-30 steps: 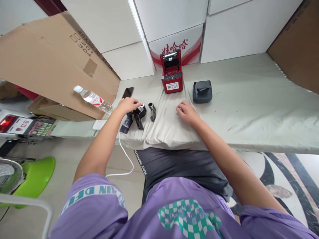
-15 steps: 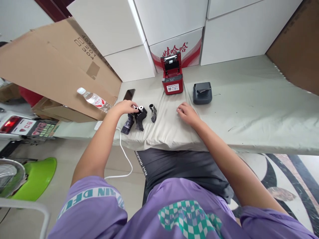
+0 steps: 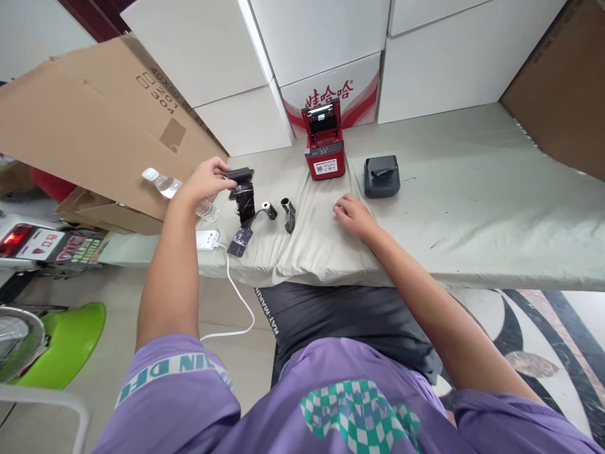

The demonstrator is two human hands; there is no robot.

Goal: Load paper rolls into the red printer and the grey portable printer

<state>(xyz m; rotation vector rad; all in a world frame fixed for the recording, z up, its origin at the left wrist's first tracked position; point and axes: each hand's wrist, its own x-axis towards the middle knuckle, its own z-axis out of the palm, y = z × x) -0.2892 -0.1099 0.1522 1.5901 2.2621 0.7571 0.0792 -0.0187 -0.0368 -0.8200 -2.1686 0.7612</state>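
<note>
While left fingers (image 3: 219,164) hold film (image 3: 244,202), right fingers (image 3: 342,207) rest.

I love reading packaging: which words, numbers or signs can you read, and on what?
"40X50": cardboard box
"201": same box
"304": same box
"娃哈哈®": white carton
"RAT-MAKIN", cut off: trousers
Unreadable (small, blurred, folded or hidden): red printer's label, bottle label, sleeve lettering, far-left stickers

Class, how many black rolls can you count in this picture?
3: a held roll in the left hand's grip, a white-ended roll on the cloth, and a third roll just right of that. More could be hidden behind the hand.
</note>
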